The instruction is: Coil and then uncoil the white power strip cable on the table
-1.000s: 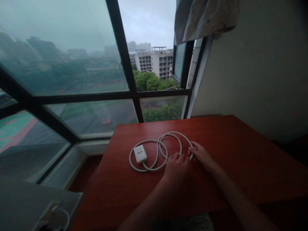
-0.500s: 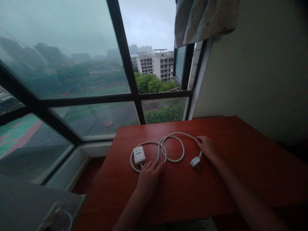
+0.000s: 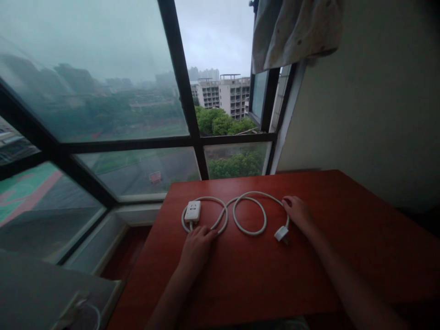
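A white extension cord (image 3: 250, 231) lies in two loops on the red-brown table (image 3: 261, 275). Its socket block (image 3: 193, 211) sits at the left end and its white plug (image 3: 281, 233) at the right. My left hand (image 3: 196, 246) rests with its fingers curled over the cord at the near side of the left loop, just below the socket block. Fingers of my right hand (image 3: 297, 212) lie flat on the cord at the right, just above the plug.
Large windows with dark frames (image 3: 192, 137) stand behind the table. A grey wall (image 3: 371, 101) runs along the right, with a curtain (image 3: 295, 32) hanging above. Bottom left, a grey surface carries another white cable (image 3: 82, 311).
My left hand moved left along the cord from the middle to the left loop. The loops spread apart, the socket block shifted farther away, and the plug came out from under my right hand.
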Action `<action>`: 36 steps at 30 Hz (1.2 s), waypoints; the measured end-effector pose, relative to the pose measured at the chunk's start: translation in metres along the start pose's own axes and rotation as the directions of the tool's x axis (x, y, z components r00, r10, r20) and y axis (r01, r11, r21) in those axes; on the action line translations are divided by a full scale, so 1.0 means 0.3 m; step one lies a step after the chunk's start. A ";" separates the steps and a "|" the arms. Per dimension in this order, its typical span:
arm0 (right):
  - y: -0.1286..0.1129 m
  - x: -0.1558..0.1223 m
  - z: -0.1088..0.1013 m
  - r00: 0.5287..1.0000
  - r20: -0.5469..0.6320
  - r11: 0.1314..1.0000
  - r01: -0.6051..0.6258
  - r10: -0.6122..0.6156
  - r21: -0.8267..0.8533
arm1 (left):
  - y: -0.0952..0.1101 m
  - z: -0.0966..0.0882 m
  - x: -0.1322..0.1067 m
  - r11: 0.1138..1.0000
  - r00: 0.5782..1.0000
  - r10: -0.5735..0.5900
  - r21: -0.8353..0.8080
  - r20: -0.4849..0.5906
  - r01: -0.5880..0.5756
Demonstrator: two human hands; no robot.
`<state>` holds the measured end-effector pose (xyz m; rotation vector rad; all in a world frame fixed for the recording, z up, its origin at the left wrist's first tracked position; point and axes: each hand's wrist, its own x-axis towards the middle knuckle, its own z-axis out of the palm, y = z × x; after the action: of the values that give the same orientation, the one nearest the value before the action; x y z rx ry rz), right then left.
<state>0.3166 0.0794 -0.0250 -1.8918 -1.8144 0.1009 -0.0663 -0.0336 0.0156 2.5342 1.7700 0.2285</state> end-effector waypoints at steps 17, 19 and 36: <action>-0.433 -0.372 0.029 0.947 0.201 0.968 0.246 -0.250 0.044 | 0.156 -0.041 0.094 0.998 0.999 0.001 -0.063 -0.039 -0.003; -0.436 -0.364 0.045 0.942 0.213 0.965 0.258 -0.260 0.038 | 0.189 -0.041 0.114 0.995 1.000 0.016 -0.099 -0.014 -0.017; -0.191 -0.427 -0.035 0.990 -0.143 0.994 -0.023 0.008 -0.108 | 0.264 0.086 0.146 0.988 0.997 0.073 -0.138 -0.012 -0.074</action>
<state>0.2552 -0.0471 -0.0299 -1.9354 -1.7406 -0.1280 0.0260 -0.0187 0.0037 2.5054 1.6043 0.3499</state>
